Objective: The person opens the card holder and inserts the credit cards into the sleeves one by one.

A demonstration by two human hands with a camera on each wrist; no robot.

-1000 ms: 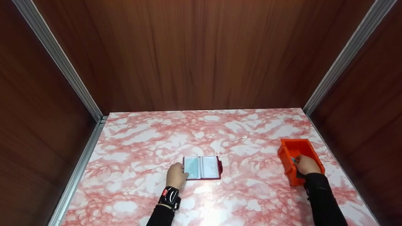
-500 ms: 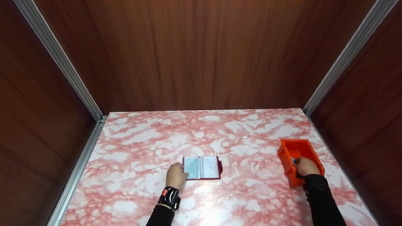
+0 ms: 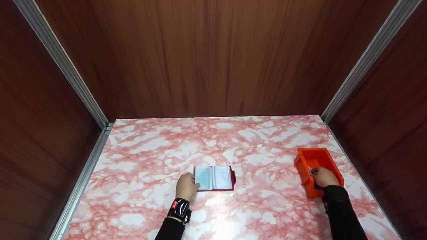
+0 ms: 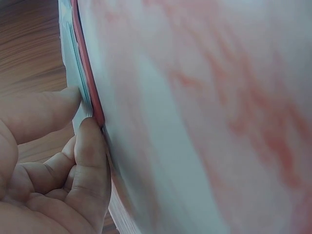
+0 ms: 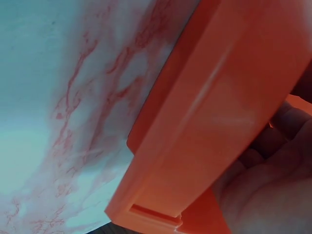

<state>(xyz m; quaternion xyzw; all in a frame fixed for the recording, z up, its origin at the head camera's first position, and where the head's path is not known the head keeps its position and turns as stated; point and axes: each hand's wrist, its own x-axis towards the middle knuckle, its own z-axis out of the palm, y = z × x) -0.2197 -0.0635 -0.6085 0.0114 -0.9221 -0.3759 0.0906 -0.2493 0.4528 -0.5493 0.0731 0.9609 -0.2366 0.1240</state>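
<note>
One open booklet (image 3: 213,178) lies pinched at its left edge by the left hand (image 3: 186,186), long axis sideways, maroon tab (image 3: 233,176) pointing toward the right hand (image 3: 325,177), which touches a bluish item (image 3: 311,170) inside an orange bin (image 3: 304,174); whether it grips is unclear.

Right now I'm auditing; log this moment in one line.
left hand: pinches open booklet | right hand: in bin, at blue item

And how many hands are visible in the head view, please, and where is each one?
2. The left hand pinches the left edge of the open booklet; the right hand reaches into the orange bin, its fingertips partly hidden.
</note>
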